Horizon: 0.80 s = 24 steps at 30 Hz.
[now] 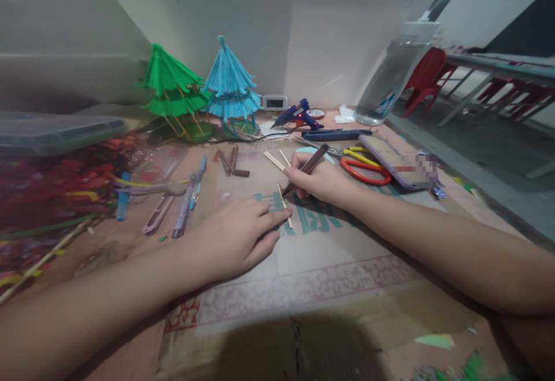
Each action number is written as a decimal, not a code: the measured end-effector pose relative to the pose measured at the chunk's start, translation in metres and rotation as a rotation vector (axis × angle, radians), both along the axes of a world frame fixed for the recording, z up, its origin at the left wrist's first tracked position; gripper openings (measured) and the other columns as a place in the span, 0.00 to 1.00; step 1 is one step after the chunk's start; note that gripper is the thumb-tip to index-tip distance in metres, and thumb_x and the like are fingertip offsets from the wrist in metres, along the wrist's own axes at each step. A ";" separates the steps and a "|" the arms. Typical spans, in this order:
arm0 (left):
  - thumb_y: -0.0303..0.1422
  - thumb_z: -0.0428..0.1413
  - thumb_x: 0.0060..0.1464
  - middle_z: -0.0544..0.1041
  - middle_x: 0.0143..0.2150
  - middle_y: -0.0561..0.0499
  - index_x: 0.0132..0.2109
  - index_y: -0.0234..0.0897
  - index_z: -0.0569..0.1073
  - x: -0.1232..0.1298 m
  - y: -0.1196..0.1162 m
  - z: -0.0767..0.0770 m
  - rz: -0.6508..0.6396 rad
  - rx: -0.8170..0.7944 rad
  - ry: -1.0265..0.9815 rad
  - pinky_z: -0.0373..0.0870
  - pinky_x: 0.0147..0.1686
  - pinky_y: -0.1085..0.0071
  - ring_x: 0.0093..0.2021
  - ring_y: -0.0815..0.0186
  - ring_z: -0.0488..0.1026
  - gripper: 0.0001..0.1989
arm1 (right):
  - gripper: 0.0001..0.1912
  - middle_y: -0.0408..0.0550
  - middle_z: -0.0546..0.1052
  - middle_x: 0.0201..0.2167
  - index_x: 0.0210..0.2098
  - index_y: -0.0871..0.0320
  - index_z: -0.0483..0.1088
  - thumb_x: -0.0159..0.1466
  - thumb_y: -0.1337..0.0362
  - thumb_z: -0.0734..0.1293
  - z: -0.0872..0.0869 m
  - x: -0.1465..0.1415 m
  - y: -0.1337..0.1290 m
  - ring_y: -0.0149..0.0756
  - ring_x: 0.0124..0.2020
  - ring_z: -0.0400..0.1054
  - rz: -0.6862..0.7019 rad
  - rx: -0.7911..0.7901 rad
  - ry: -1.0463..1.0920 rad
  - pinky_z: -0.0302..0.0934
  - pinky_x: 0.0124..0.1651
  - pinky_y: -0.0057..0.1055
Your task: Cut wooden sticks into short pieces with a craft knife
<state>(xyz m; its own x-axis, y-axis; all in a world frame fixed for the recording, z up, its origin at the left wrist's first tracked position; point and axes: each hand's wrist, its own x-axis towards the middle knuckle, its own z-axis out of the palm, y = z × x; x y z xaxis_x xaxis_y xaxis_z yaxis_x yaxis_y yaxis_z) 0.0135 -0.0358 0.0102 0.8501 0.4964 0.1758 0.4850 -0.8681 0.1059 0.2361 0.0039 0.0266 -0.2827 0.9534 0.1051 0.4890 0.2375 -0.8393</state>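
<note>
The pinkish tabletop [479, 222] ends in a slanting edge well to the right of the right hand [310, 176], with grey floor [485, 138] beyond. A pale wall [347, 28] rises behind, past both hands. Toward the person, the patterned sheet [329, 254] spreads flat from under the hands. Left of the left hand [243, 233] lie a pink cutter [158, 214], pens [184, 210] and a heap of red pieces [47, 190]; just right of the right hand are red-handled scissors [366, 171] and a purple-edged case [401, 164].

The left hand is palm down, fingers loosely extended, its index fingertip pressing the thin pale stick [285, 204] to the sheet. The right hand is closed around a brown marker [313, 161], tip down at that stick. More pale sticks [274, 161] lie beside its fingers; brown sticks [229, 161] and a marker cap [241, 173] lie farther left.

Beyond the hands stand a green tiered model [176, 89] and a blue one [229, 83], then a small clock [275, 102], a blue glue gun [299, 115] and, farther right, a big clear bottle [379, 92]. Red chairs [427, 77] and a long table [489, 63] stand off to the right.
</note>
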 end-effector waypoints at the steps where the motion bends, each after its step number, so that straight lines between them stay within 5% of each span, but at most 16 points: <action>1: 0.36 0.43 0.70 0.75 0.39 0.43 0.64 0.36 0.71 0.000 0.000 0.000 0.001 0.001 0.002 0.70 0.39 0.59 0.40 0.55 0.73 0.23 | 0.14 0.37 0.69 0.13 0.25 0.55 0.59 0.65 0.60 0.65 0.000 0.000 0.000 0.26 0.15 0.61 0.007 -0.010 -0.006 0.54 0.20 0.22; 24: 0.37 0.43 0.69 0.75 0.39 0.43 0.64 0.36 0.71 0.000 0.000 0.001 0.007 -0.017 0.011 0.70 0.40 0.60 0.40 0.55 0.72 0.23 | 0.15 0.37 0.69 0.14 0.26 0.54 0.59 0.66 0.57 0.65 -0.004 0.001 0.002 0.27 0.15 0.61 0.043 -0.037 0.017 0.54 0.19 0.22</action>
